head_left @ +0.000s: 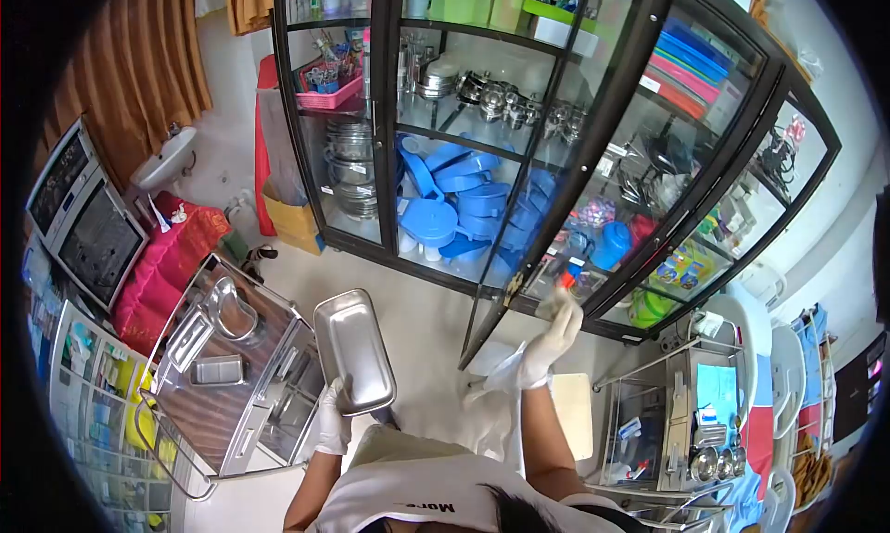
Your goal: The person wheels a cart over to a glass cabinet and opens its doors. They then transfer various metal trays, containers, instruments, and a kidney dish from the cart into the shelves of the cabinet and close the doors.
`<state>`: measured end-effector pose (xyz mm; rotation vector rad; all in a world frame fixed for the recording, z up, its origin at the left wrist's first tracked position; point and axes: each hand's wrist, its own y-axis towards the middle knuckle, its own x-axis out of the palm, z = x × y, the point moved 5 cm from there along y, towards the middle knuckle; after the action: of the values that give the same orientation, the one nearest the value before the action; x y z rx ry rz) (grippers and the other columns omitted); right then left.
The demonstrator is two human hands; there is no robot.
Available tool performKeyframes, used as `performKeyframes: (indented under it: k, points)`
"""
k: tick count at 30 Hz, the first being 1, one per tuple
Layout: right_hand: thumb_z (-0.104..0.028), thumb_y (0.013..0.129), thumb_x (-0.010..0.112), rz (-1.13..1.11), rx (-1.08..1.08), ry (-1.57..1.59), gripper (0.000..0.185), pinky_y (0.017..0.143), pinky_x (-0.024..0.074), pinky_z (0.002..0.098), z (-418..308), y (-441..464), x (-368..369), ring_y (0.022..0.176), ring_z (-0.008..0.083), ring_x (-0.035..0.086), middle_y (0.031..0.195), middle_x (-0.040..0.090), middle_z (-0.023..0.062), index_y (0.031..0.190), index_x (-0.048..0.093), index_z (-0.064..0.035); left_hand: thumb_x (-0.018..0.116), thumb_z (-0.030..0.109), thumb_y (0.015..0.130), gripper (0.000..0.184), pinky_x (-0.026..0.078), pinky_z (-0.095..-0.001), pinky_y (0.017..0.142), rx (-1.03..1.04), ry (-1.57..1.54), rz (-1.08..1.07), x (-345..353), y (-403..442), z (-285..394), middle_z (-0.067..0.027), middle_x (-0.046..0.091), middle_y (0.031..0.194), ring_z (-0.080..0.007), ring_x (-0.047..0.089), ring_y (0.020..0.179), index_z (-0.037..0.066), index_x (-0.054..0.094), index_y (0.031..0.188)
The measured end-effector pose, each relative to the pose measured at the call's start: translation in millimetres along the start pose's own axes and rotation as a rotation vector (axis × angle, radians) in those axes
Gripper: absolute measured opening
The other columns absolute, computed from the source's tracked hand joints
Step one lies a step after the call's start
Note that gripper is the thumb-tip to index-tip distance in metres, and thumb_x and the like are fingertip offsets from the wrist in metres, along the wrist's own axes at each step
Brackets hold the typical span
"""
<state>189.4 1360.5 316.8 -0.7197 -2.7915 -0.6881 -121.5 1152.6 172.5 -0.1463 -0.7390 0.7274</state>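
My left hand (pixel 333 420), in a white glove, is closed on the near edge of a deep stainless steel tray (pixel 353 352). The tray is tilted, and its inside shows bare metal. My right hand (pixel 553 336), also gloved, is raised in front of the glass cabinet (pixel 456 130), with its fingers stretched out and nothing visible in them. Close to its fingertips are the edge of an open glass door (pixel 505 301) and a small red and blue item (pixel 568 277); whether the hand touches either is unclear.
Blue plastic bedpans (pixel 431 220) fill a low cabinet shelf, with steel vessels (pixel 501 97) above. At left stands a trolley (pixel 264 385) bearing steel trays and a kidney dish (pixel 229 312). A second trolley (pixel 680 408) stands at right. A cream board (pixel 570 412) is low near my right arm.
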Motion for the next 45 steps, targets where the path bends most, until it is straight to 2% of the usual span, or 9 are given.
performKeyframes:
  k: [2, 3, 8, 14, 18, 28, 32, 37, 45]
  points:
    - [-0.026, 0.097, 0.039, 0.012, -0.058, -0.11, 0.036, 0.089, 0.0425, 0.0262, 34.6, 29.1, 1.2, 0.094, 0.0184, 0.057, 0.107, 0.06, 0.0112, 0.117, 0.055, -0.0002, 0.059, 0.022, 0.087, 0.031, 0.042, -0.0271, 0.089, 0.018, 0.018, -0.021, 4.7, -7.3, -1.4, -0.008, 0.063, 0.103, -0.0166, 0.059, 0.095, 0.001, 0.058, 0.111]
    - [-0.026, 0.097, 0.039, 0.006, -0.056, -0.101, 0.036, 0.089, 0.0425, 0.0262, 51.8, 35.0, -4.8, 0.094, 0.0184, 0.057, 0.107, 0.06, 0.0112, 0.117, 0.055, -0.0002, 0.059, 0.022, 0.087, 0.031, 0.042, -0.0271, 0.089, 0.028, 0.016, -0.017, 5.7, -11.9, -1.9, -0.008, 0.063, 0.103, -0.0166, 0.059, 0.095, 0.001, 0.058, 0.111]
    - [-0.026, 0.097, 0.041, -0.316, -0.033, -0.125, 0.04, 0.095, 0.0396, 0.0269, 87.0, 36.6, 20.7, 0.105, 0.0211, 0.055, 0.122, 0.055, 0.0135, 0.125, 0.05, 0.0014, 0.059, 0.021, 0.087, 0.031, 0.043, -0.0272, 0.089, 0.05, 0.077, 0.004, 0.8, -30.3, 5.5, -0.0089, 0.063, 0.103, -0.0171, 0.059, 0.096, 0.001, 0.058, 0.11]
    - [-0.021, 0.095, 0.049, -0.289, 0.023, -0.16, 0.035, 0.09, 0.0412, 0.026, 92.5, 27.9, 29.1, 0.101, 0.0205, 0.057, 0.115, 0.06, 0.013, 0.12, 0.054, 0.0032, 0.059, 0.021, 0.087, 0.029, 0.043, -0.0268, 0.087, 0.117, 0.049, 0.034, -25.9, -30.1, -1.5, -0.0089, 0.063, 0.101, -0.0165, 0.059, 0.094, 0.001, 0.059, 0.108]
    - [-0.019, 0.094, 0.051, -0.454, 0.165, -0.072, 0.033, 0.087, 0.0423, 0.0243, 83.8, 20.9, 50.2, 0.096, 0.0171, 0.058, 0.112, 0.062, 0.0106, 0.118, 0.056, 0.0024, 0.058, 0.023, 0.087, 0.027, 0.042, -0.0258, 0.086, 0.156, 0.02, 0.101, -35.1, -29.9, -2.4, -0.0062, 0.063, 0.097, -0.0145, 0.058, 0.091, 0.001, 0.06, 0.104]
    - [-0.012, 0.09, 0.055, -0.746, 0.067, -0.306, 0.024, 0.076, 0.0449, 0.0241, 101.7, 7.3, 160.2, 0.083, 0.014, 0.06, 0.097, 0.067, 0.0051, 0.11, 0.062, -0.0011, 0.056, 0.019, 0.09, 0.028, 0.043, -0.0271, 0.091, 0.001, 0.035, 0.086, -18.5, 9.1, 5.0, -0.0096, 0.063, 0.105, -0.0173, 0.058, 0.1, -0.002, 0.058, 0.109]
    - [-0.01, 0.086, 0.059, -0.847, -0.133, -0.452, 0.018, 0.066, 0.0463, 0.0259, 127.2, 6.8, 223.1, 0.069, 0.0159, 0.06, 0.085, 0.068, 0.0057, 0.101, 0.065, -0.0027, 0.06, 0.022, 0.086, 0.031, 0.042, -0.0257, 0.086, -0.022, 0.06, 0.116, -7.4, 41.2, 13.3, -0.0064, 0.064, 0.098, -0.014, 0.058, 0.092, 0.0, 0.06, 0.107]
    - [-0.016, 0.081, 0.064, -0.916, -0.185, -0.557, 0.016, 0.058, 0.0461, 0.0298, 150.3, 17.9, 306.8, 0.06, 0.0201, 0.059, 0.075, 0.067, 0.0075, 0.092, 0.065, -0.0051, 0.055, 0.017, 0.09, 0.027, 0.041, -0.0251, 0.09, 0.049, 0.027, 0.037, -12.6, 94.8, 16.9, -0.0074, 0.064, 0.102, -0.0142, 0.057, 0.096, -0.001, 0.058, 0.11]
    - [-0.028, 0.077, 0.065, -0.808, -0.328, -0.776, 0.022, 0.057, 0.0456, 0.0376, 199.0, 50.3, 419.6, 0.06, 0.0311, 0.061, 0.071, 0.066, 0.0101, 0.086, 0.064, -0.0077, 0.062, 0.022, 0.085, 0.031, 0.042, -0.0257, 0.084, 0.084, 0.081, -0.033, -7.3, 158.3, 67.1, -0.0055, 0.062, 0.097, -0.0132, 0.056, 0.088, 0.0, 0.058, 0.107]
